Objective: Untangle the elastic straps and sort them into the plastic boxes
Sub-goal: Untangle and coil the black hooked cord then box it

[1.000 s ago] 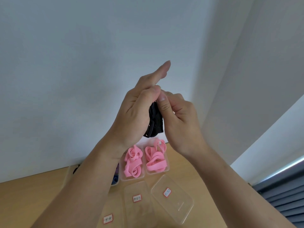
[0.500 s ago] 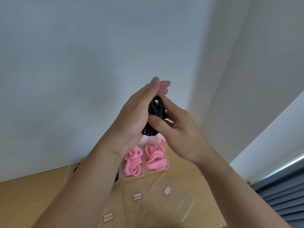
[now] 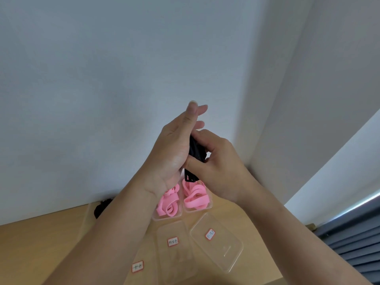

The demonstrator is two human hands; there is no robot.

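A tangled black elastic strap (image 3: pixel 195 153) is held in the air between both hands, above the boxes. My left hand (image 3: pixel 172 155) holds it against the palm with fingers stretched upward. My right hand (image 3: pixel 216 161) pinches the strap with curled fingers and thumb. Below, two clear plastic boxes (image 3: pixel 209 206) stand side by side on the wooden table, one with pink straps (image 3: pixel 167 202) and the other with pink straps (image 3: pixel 195 196). A third box at the far left, partly hidden by my left arm, holds black straps (image 3: pixel 101 208).
Three clear lids with red-edged labels lie nearer on the table: one lid (image 3: pixel 218 241), a middle lid (image 3: pixel 174 249), a left lid (image 3: pixel 137 266). A white wall rises right behind the boxes. Dark blinds (image 3: pixel 353 243) are at the right.
Both hands have lowered slightly with the black strap. My right hand has shifted its pinch on the bundle, and a loop of strap now hangs below the hands.
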